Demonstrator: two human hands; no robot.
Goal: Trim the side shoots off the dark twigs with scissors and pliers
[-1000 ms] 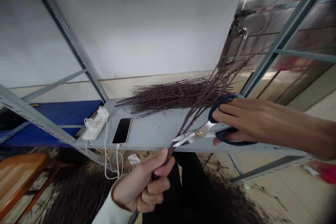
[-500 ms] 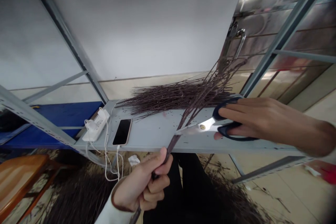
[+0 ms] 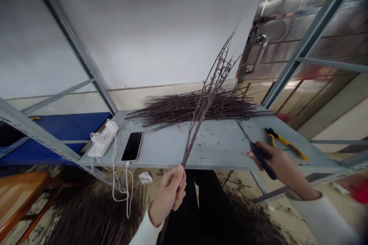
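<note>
Trimming is in hand: the left hand (image 3: 169, 197) has its fingers closed round the base of a thorny twig sprig (image 3: 208, 95), which stands up in front of the steel shelf (image 3: 218, 145) and its twig pile (image 3: 195, 109). The right hand (image 3: 273, 162) curls its fingers around the blue-handled scissors (image 3: 260, 159), blades shut and apart from the sprig, so another cut calls for opening them.

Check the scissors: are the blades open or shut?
Shut: the scissors' blades form one narrow line beyond the right hand.
</note>
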